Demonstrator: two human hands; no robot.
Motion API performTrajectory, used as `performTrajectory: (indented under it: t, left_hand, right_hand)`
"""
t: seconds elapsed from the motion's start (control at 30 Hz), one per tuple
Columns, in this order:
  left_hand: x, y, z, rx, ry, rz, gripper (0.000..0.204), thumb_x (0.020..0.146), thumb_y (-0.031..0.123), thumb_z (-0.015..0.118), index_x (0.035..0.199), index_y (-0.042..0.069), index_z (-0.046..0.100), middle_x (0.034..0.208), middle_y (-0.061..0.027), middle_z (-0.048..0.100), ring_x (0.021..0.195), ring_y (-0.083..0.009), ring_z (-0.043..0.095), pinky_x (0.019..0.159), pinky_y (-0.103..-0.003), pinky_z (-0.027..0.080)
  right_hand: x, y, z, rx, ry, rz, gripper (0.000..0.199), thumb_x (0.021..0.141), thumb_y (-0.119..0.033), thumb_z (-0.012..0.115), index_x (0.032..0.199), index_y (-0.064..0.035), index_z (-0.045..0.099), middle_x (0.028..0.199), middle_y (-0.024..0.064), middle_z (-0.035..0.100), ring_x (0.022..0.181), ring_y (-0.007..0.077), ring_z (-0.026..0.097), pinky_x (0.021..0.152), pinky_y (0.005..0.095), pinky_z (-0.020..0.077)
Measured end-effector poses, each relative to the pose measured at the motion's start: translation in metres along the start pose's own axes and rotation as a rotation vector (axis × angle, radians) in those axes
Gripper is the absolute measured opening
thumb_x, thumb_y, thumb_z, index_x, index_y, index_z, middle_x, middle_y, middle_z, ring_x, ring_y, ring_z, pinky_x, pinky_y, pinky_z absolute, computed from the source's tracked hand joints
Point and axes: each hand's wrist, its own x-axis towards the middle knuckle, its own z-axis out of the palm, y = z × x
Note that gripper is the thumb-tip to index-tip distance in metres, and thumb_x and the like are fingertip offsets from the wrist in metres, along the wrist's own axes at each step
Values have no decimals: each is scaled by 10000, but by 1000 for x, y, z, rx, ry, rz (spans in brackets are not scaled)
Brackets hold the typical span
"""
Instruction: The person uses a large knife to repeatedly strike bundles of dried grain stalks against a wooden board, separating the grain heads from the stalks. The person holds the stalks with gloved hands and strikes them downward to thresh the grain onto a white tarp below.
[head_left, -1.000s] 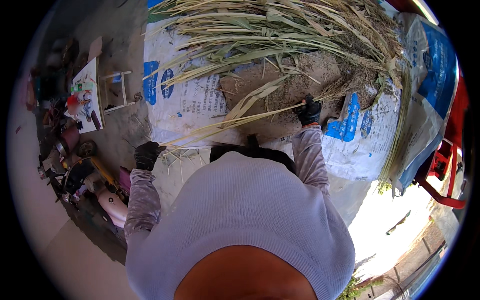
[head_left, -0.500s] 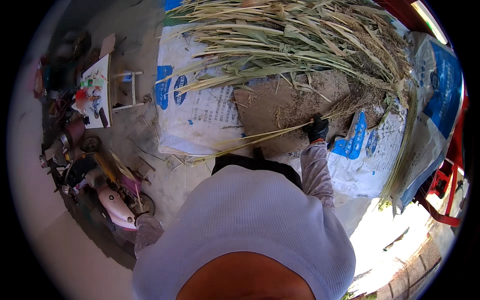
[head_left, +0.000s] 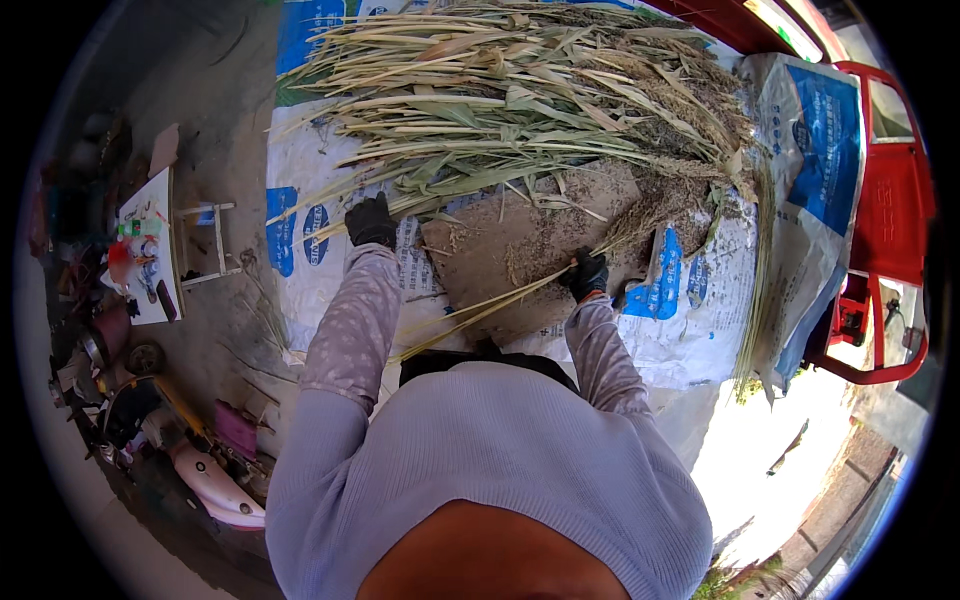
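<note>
My right hand [head_left: 586, 274], in a black glove, is closed around a few thin dry stalks [head_left: 490, 308]. Their bushy seed head [head_left: 630, 225] points up and right, and the bare ends slant down toward my waist. My left hand [head_left: 371, 222], also gloved in black, is over the cut ends of pale stalks at the left edge of a large heap [head_left: 480, 110]. Dark glove fabric hides whether its fingers grip them. The heap has long leafy stalks lying sideways, with seedy heads at the right, like broomcorn.
White and blue printed sacks [head_left: 300, 150] lie spread under the heap. A brown board [head_left: 490, 240] on them is strewn with loose seeds. Thin green stalks [head_left: 765, 250] hang at the right beside a red metal frame [head_left: 890, 220]. A pink scooter [head_left: 215, 485] and a cluttered small table [head_left: 150, 245] stand left.
My left hand has risen from low at my left side to the stalk ends of the heap. My right hand keeps its hold on the thin stalks. The whole view has shifted slightly.
</note>
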Motion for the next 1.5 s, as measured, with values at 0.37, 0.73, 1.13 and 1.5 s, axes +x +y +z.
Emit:
performTrajectory:
  t: [0.37, 0.73, 1.13, 1.5]
  left_hand:
    - [-114, -11, -51, -136, 83, 280, 275, 782, 233, 617, 1054, 199, 629, 984, -89, 622, 905, -267, 593, 746, -399, 469]
    - [-225, -75, -82, -264, 330, 393, 193, 769, 246, 673, 933, 145, 680, 677, -75, 605, 576, -241, 571, 524, -370, 438]
    - [-349, -190, -27, -429, -238, 138, 265, 839, 331, 562, 730, 107, 652, 628, -121, 579, 588, -325, 563, 544, -429, 435]
    - [-324, -267, 59, -531, -337, 260, 301, 717, 139, 662, 1012, 100, 612, 866, -134, 607, 829, -316, 581, 702, -417, 468]
  right_hand:
    - [-10, 6, -6, 79, 10, 64, 154, 800, -65, 597, 926, -22, 519, 610, 89, 541, 410, 193, 485, 361, 312, 398]
    - [-10, 11, -14, 226, -154, 63, 168, 787, -66, 578, 938, -22, 521, 631, 77, 551, 439, 176, 496, 387, 297, 412]
    - [-29, -33, 7, 205, -227, 100, 59, 795, -76, 557, 757, -62, 514, 549, 50, 509, 357, 164, 445, 318, 311, 359]
    - [-28, -7, 61, -497, -51, 20, 224, 748, -249, 667, 733, -37, 596, 588, 80, 595, 481, 209, 563, 463, 344, 440]
